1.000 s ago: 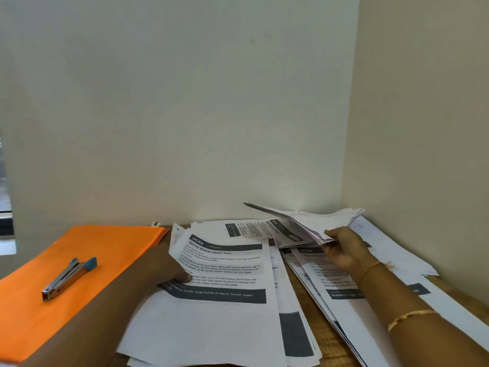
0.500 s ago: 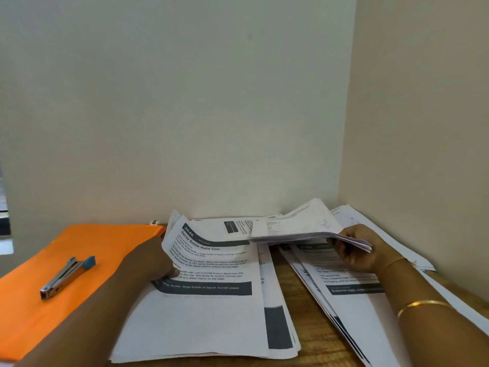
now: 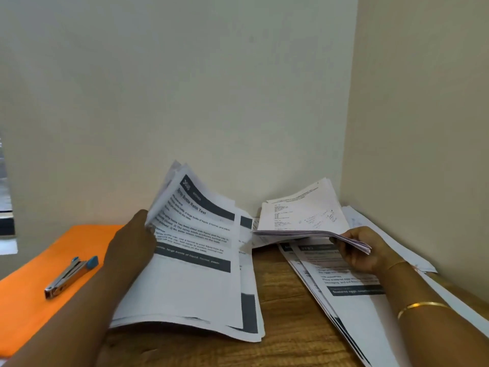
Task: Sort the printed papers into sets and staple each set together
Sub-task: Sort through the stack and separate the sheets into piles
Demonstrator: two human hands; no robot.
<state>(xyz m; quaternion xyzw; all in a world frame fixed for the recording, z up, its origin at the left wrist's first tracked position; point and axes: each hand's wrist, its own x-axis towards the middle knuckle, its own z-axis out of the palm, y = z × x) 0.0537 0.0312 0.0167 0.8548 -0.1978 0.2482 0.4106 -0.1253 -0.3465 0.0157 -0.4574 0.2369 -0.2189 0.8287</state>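
**Both hands on paper, stapler lying apart**

The left hand (image 3: 132, 242), just left of the frame's centre, grips the left edge of the top sheets of the centre pile (image 3: 190, 287). It lifts that edge so the sheets curl up towards the wall (image 3: 211, 102), while their lower part lies flat on the pile. The fingertips are hidden behind the raised paper. The top sheet is printed with a dark heading bar, lines of text and a second dark bar across the middle.

At centre right, the right hand (image 3: 362, 250) has its fingers curled round the near corner of a bundle (image 3: 301, 215) of sheets. It holds the bundle clear of the table (image 3: 277, 282), roughly level and pointing towards the pile. A thin gold bangle (image 3: 420, 307) sits on that forearm at lower right.

Under the right hand, fanned sheets (image 3: 352, 300) run from mid-frame down to the lower right corner, and more loose paper lies behind them along the right wall.

At lower left a stapler (image 3: 70, 274) with a blue end lies on an orange folder (image 3: 26, 300), well apart from both hands.
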